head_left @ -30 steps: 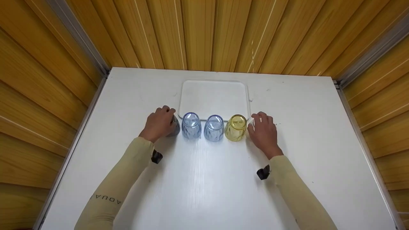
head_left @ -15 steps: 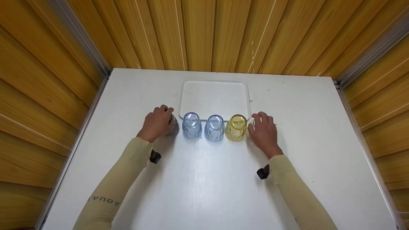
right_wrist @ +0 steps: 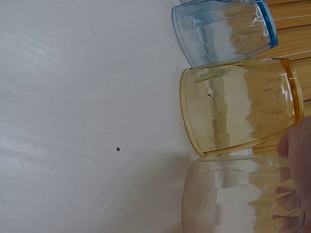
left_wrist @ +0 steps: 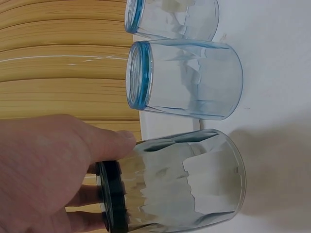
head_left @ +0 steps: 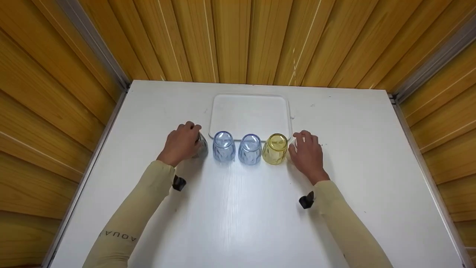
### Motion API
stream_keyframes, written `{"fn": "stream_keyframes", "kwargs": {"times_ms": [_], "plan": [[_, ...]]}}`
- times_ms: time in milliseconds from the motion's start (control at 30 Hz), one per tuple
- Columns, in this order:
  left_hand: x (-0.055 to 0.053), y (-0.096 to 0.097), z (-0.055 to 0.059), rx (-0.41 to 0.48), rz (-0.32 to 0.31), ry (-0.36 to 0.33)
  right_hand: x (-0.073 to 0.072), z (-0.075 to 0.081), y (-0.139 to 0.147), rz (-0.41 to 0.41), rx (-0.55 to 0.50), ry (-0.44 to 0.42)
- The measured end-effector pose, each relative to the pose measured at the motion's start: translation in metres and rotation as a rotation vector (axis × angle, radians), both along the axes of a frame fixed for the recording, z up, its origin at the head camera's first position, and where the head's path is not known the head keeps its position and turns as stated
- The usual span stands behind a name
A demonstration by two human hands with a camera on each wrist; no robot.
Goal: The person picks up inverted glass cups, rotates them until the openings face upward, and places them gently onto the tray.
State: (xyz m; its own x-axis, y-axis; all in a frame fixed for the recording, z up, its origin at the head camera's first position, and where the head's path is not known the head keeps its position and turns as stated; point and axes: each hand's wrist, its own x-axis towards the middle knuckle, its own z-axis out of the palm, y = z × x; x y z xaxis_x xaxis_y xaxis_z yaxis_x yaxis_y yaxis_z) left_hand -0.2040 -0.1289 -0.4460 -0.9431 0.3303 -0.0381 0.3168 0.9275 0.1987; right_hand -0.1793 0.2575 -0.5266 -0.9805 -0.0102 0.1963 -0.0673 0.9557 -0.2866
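- Lettering (head_left: 119,236) on the left sleeve (head_left: 130,214): we read it, inverted in the head view, as AQUA; we make out no label on the glasses.
- Left hand (head_left: 179,144): thumb and fingers hold the upturned base of the grey glass (left_wrist: 180,182), probably because it is the easiest part to reach.
- Left blue glass (head_left: 224,149) and right blue glass (head_left: 250,152): mouth-down, slightly apart; we take the wide rim below to give steadiness.
- White tray (head_left: 250,113): flat on the table (head_left: 238,223) behind the row, perhaps to leave the glasses nearer.
- Yellow glass (head_left: 275,153): inverted likewise, just beside the clear glass (right_wrist: 221,194); we cannot tell whether they touch.
- Right hand (head_left: 308,154): fingers curl round the clear glass near its base, presumably steadying that end.
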Motion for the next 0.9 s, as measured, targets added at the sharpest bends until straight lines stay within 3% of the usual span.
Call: {"fn": "stream_keyframes", "kwargs": {"times_ms": [900], "plan": [[0.008, 0.001, 0.014, -0.001, -0.013, 0.022, 0.0, -0.002, 0.001, 0.005, -0.01, 0.012]]}}
